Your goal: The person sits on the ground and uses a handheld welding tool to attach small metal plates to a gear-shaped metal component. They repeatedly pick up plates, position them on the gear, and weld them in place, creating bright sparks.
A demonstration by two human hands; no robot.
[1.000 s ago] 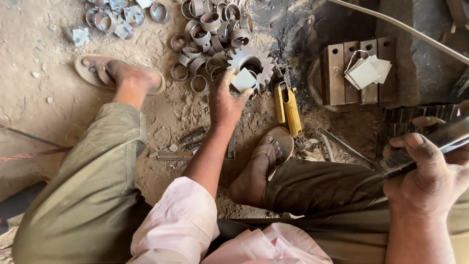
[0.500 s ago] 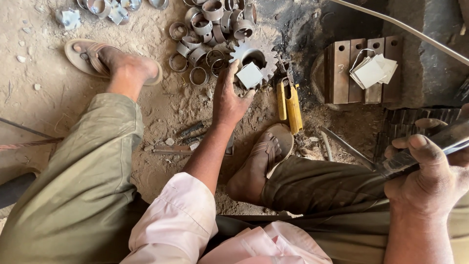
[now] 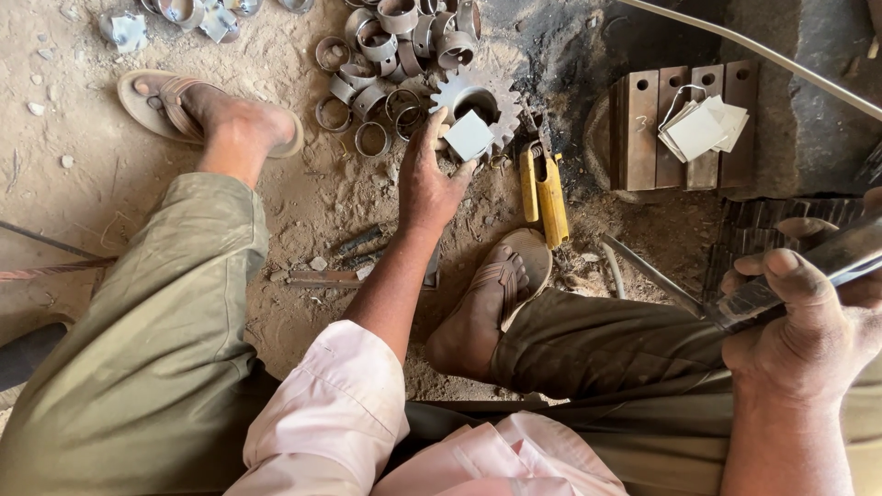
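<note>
The floor (image 3: 303, 197) is bare, sandy dirt, darker and sooty at the far right. One toothed gear (image 3: 478, 96) lies on it, far centre, beside a heap of metal rings (image 3: 386, 55), too many and overlapped to count. The left hand (image 3: 427, 179) pinches a small square plate (image 3: 469, 136) over the gear. The right hand (image 3: 808, 335), near right, has its fingers closed round a flat metal bar (image 3: 827, 266). Four drilled blocks (image 3: 675, 124) stand far right.
</note>
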